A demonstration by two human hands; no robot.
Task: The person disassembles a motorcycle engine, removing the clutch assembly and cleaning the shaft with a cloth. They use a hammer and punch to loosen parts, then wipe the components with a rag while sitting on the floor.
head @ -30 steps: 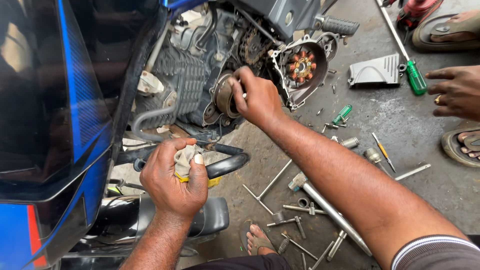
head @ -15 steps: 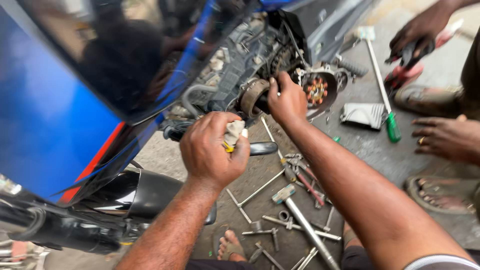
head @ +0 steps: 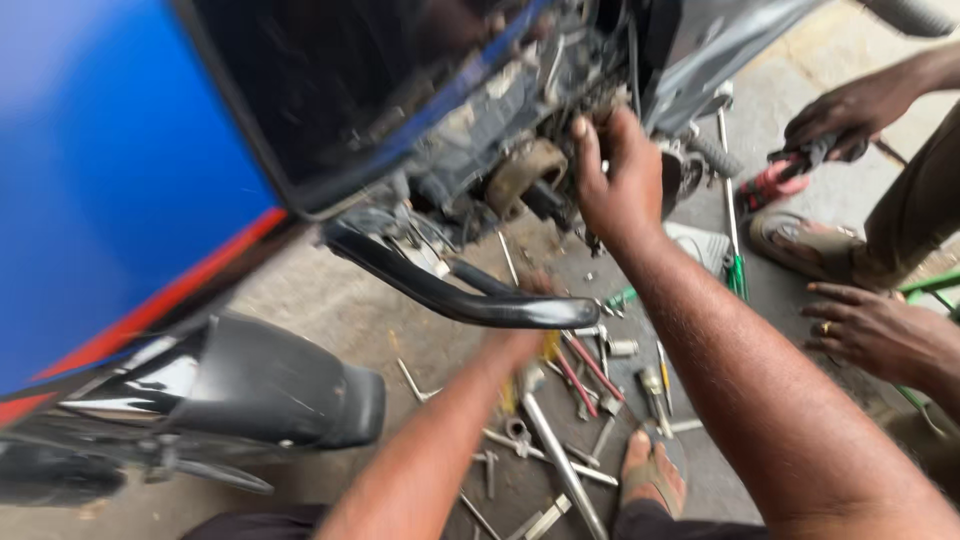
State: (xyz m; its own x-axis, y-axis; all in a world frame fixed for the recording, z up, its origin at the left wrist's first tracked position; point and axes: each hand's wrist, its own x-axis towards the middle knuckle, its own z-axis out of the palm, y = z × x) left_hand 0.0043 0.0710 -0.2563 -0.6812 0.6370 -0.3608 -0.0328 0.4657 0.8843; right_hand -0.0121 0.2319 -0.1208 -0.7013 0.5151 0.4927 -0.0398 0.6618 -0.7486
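My right hand [head: 620,185] reaches up to the motorcycle engine [head: 520,170], fingers curled around a part beside the round brown housing. My left forearm runs up from the bottom of the view. My left hand [head: 525,340] is blurred and partly hidden behind the black tubular guard bar [head: 450,290], just above the tools on the floor. Something yellow [head: 550,346] shows beside it; I cannot tell whether the hand holds it.
The blue fairing [head: 110,180] fills the left. A hammer [head: 560,455], red-handled pliers [head: 590,368], a green screwdriver [head: 735,270] and several bolts lie on the concrete. My sandalled foot [head: 655,470] rests there. Another person's hands [head: 850,110] [head: 880,335] are at the right.
The view swung left and down. My right hand moved higher into the engine. My left hand dropped from chest height to below the guard bar, near the floor tools.
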